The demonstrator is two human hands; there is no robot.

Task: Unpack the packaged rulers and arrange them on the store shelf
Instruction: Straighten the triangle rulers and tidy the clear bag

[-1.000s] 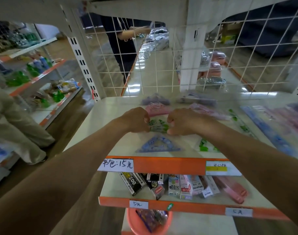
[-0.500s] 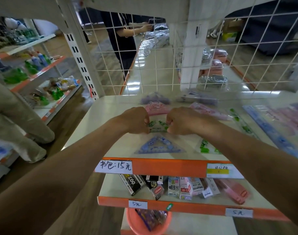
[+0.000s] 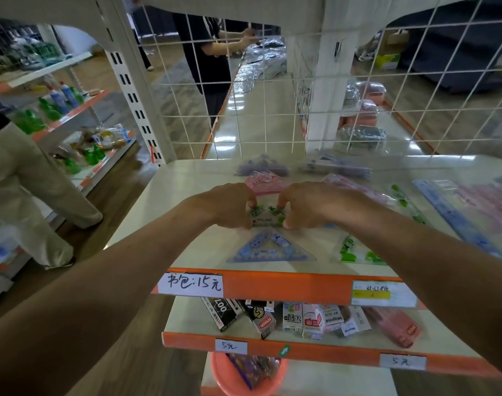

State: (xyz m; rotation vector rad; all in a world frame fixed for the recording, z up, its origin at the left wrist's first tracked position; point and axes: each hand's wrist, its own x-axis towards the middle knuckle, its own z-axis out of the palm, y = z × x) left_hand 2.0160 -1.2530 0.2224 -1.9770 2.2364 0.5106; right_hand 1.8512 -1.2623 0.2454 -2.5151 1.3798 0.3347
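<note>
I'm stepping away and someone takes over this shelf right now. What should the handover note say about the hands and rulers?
Left hand: pinches the left end of the small clear green-printed ruler piece.
Right hand: pinches its right end.
Position: held over the white top shelf, between two laid pieces.
Done: the blue clear triangle set square lies near the front edge, the pink triangle piece lies behind the hands, and the long blue ruler lies to the right.
Left: unwrap the green piece if it is wrapped (cannot tell), then lay it down.
</note>
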